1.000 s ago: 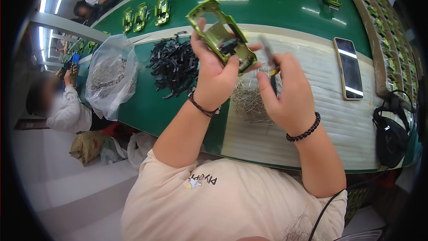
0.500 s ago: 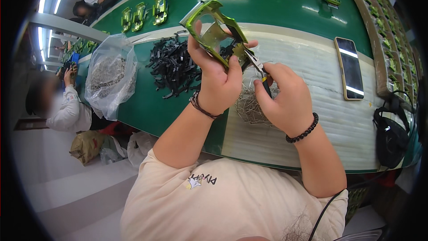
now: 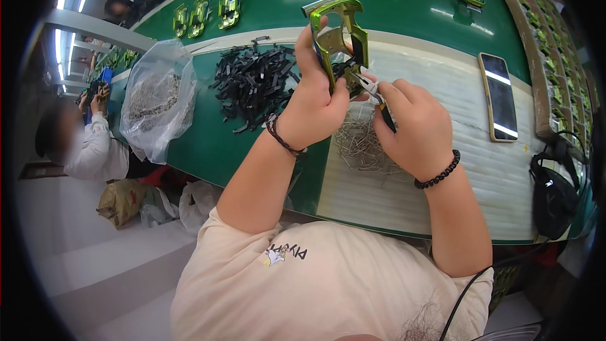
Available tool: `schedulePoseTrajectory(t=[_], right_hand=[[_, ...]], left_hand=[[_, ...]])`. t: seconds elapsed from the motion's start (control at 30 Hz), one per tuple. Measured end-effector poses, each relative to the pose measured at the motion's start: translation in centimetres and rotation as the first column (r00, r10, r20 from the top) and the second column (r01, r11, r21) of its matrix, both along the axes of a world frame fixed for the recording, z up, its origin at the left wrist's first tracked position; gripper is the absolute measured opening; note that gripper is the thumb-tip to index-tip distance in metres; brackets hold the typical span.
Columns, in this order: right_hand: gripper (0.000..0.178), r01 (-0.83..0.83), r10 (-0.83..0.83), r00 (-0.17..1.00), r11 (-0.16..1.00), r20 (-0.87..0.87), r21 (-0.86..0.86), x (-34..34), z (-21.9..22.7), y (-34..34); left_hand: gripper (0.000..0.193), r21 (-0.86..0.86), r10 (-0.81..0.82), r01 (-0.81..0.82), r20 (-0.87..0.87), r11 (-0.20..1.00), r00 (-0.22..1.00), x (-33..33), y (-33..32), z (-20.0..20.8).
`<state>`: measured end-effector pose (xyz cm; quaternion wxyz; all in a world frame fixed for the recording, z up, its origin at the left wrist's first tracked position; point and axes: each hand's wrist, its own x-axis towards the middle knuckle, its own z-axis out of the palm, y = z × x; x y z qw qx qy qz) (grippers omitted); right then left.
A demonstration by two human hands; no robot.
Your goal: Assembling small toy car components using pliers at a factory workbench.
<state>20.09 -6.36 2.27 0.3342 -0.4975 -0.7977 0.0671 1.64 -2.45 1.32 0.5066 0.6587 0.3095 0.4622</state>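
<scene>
My left hand (image 3: 314, 108) is closed around a shiny green frame-like part (image 3: 345, 7) with a large opening and dark inner pieces, tilted up above the table. Between the fingers of my right hand (image 3: 415, 125) is a pair of pliers (image 3: 387, 115) with dark, yellow-marked handles. Its metal jaws reach the lower end of the green part; whether they pinch anything there is too small to tell. Below both hands lies a heap of thin metal pins (image 3: 365, 145). Left of my left hand spreads a pile of small black strips (image 3: 255, 82).
A clear plastic bag (image 3: 154, 98) of metal pins stands at the left. Similar green parts (image 3: 229, 7) sit at the back. On the right are a phone (image 3: 499, 98), a divided box (image 3: 541, 82) of green parts and a black pouch (image 3: 555, 192). A co-worker (image 3: 95, 145) sits at far left.
Both hands have moved slightly to the right. The green part has turned more upright in my left hand, with the pliers still at its lower end.
</scene>
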Motion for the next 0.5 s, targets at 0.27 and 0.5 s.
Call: schedulePoseTrajectory(t=[0.27,0.5], right_hand=[[0.023,0.064,-0.071,0.99,0.996,-0.119,-0.057,0.6,0.0,0.7],[0.023,0.169,-0.209,0.949,0.97,-0.236,-0.176,2.8,-2.1,2.5]], left_hand=[[0.075,-0.235,0.391,-0.351,0.155,0.907,0.907,0.2,-0.3,3.5],[0.059,-0.25,0.146,-0.13,0.046,0.959,0.988,-6.4,5.9,10.9]])
